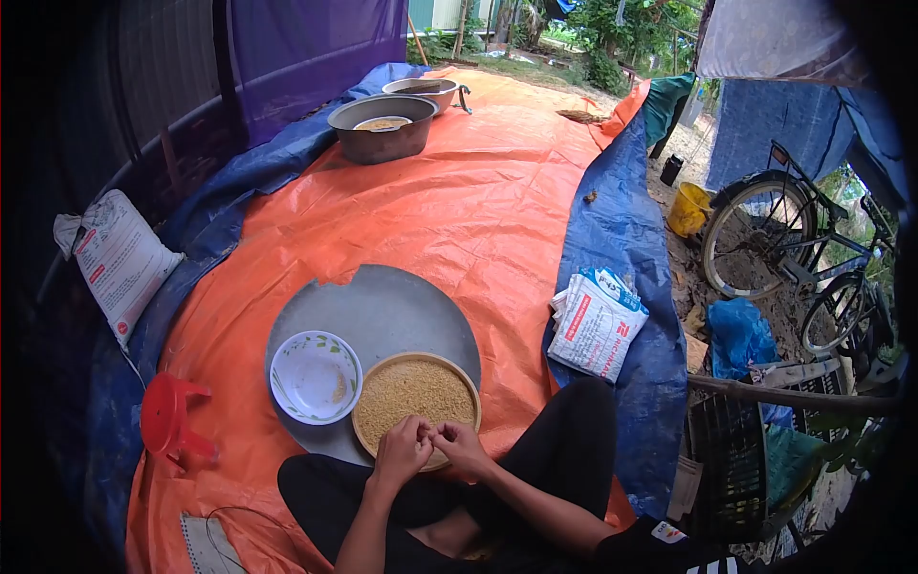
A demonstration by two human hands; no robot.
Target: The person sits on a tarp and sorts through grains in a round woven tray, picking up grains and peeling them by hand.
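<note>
Both hands are over the near edge of a round shallow basket (416, 387) filled with small golden grain. My left hand (405, 448) is closed, its fingertips pinched together close to those of my right hand (461, 448), which is closed too. What lies between the fingers is too small to make out. Left of the basket stands a white bowl (308, 379) with a green leaf pattern and a little grain inside. Basket and bowl both rest on a round grey tray (382, 297) with a chipped far edge.
An orange tarp (449, 220) covers the ground. On the left are a red stool (172, 421) and a white sack (120, 258); folded sacks (601, 325) lie at right. Farther off stand a grey basin (382, 143), a yellow bucket (687, 210) and a bicycle (803, 215).
</note>
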